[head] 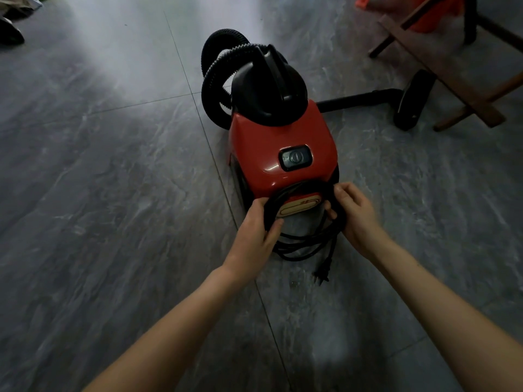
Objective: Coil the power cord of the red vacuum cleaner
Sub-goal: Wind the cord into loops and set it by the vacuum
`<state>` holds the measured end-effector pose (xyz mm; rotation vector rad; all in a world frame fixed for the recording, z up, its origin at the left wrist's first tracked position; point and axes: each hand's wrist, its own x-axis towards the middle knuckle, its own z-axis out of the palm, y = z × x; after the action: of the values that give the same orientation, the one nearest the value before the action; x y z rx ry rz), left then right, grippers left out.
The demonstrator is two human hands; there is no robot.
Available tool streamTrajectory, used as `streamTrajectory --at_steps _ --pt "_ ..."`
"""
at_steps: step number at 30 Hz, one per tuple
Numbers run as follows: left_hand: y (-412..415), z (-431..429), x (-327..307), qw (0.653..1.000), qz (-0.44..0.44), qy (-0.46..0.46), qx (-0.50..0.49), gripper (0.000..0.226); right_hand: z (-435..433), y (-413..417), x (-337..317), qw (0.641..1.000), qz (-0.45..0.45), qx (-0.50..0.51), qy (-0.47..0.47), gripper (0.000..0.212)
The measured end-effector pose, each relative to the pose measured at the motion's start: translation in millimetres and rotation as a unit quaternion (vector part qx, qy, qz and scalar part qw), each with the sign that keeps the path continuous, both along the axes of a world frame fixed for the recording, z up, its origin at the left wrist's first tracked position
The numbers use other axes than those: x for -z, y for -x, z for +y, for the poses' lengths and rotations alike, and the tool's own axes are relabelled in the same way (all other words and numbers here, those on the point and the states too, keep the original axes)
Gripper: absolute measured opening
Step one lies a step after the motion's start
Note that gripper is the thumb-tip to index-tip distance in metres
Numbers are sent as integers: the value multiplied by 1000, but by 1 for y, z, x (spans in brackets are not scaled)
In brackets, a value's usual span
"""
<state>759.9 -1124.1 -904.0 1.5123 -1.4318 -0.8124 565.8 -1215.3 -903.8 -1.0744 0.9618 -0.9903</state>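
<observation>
A dark shape (10, 32) lies at the far left edge of the grey tiled floor (99, 165); what it is cannot be told.

Near the middle, the left hand (254, 230) reaches forward to the near end of the vacuum (271, 142). Its grip is closed on the cord (271, 209): fingers curl over the outside of the bundle and the thumb presses it from the inside.

The cord is gathered in several black loops against the vacuum's near end. The top of the coil arcs round a pale label (300, 207), and the lower loops sag to the floor just in front of the machine. The plug (322, 274) hangs off the coil's lower right and rests on the floor, prongs pointing toward the camera.

The vacuum stands on the floor with its red body lengthwise away from the camera. A dark switch (295, 157) sits on top, with a black dome and handle beyond it. A ribbed black hose (215, 77) loops at its far left.

The right hand (359, 219) holds the coil's right side, its grip closed on the strands between curled fingers and thumb.

Further right, a black tube (359, 99) runs along the floor from the vacuum to a floor head (413, 100). That head lies beside a wooden frame (441, 72), and something orange (430, 18) sits behind the frame.
</observation>
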Motion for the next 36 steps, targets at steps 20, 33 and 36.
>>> streamTrajectory --at_steps 20,33,36 --pt "9 0 5 975 156 -28 -155 17 -6 -9 11 993 82 84 -13 35" --pt "6 -2 5 977 153 -27 -146 16 3 2 3 970 196 -21 144 19" --pt "7 -2 8 978 141 -28 -151 14 3 1 0 962 218 -12 164 18"
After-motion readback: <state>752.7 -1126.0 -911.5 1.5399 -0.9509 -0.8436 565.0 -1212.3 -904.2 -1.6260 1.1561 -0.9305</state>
